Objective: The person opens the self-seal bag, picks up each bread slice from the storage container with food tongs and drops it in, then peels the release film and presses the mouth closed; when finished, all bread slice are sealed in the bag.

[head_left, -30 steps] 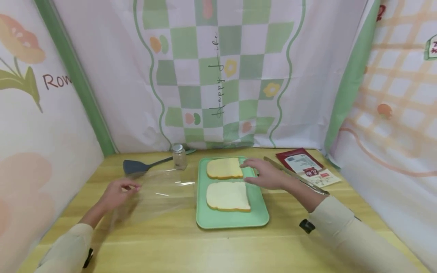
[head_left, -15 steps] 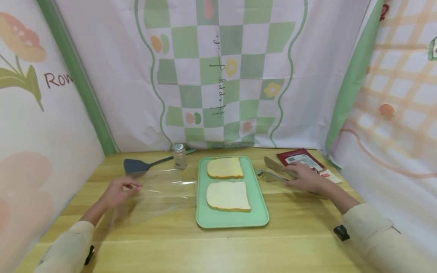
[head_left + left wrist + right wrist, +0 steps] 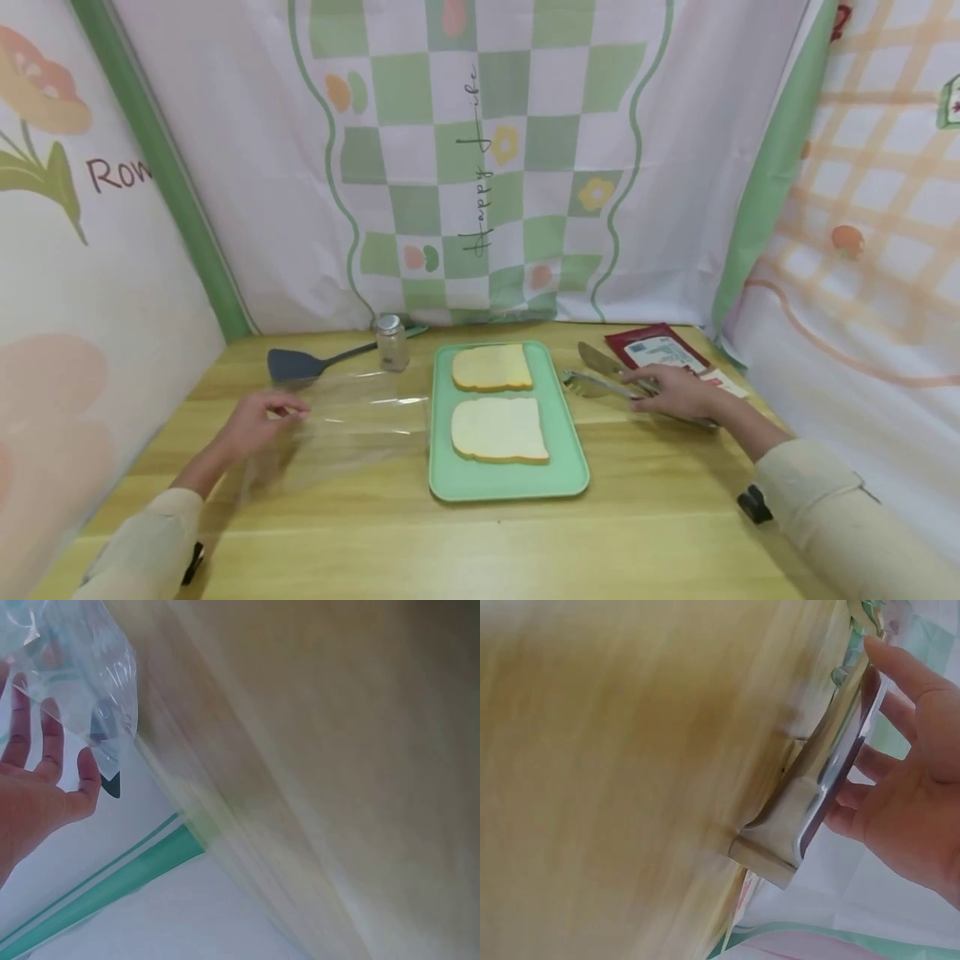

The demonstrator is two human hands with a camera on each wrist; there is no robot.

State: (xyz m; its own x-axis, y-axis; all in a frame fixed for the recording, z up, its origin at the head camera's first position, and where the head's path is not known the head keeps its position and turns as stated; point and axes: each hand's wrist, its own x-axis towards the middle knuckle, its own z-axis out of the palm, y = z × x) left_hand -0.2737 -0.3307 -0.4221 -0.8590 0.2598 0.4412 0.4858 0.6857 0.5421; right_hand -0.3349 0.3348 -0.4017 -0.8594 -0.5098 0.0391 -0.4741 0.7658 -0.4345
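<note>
My left hand point(image 3: 255, 423) pinches the edge of a clear plastic bag point(image 3: 363, 425) that spreads over the table beside the tray. In the left wrist view, the fingers lie behind and against the crinkled plastic point(image 3: 105, 675). My right hand point(image 3: 675, 393) grips metal food tongs point(image 3: 603, 385), whose two arms stand apart and point toward the tray. The right wrist view shows the thumb along one arm of the tongs point(image 3: 817, 765), with the fingers behind. Two bread slices, a far one point(image 3: 491, 367) and a near one point(image 3: 498, 431), lie on the green tray point(image 3: 510, 486).
A dark-headed spatula point(image 3: 296, 365) lies at the back left, with a small lidded glass jar point(image 3: 392, 343) by its handle. A red and white packet point(image 3: 652, 346) lies at the back right, partly behind my right hand. Printed cloth point(image 3: 487, 208) hangs behind the table.
My right hand has moved right from the far bread slice to the tongs and taken hold of them. My left hand keeps its pinch on the plastic bag, almost unmoved.
</note>
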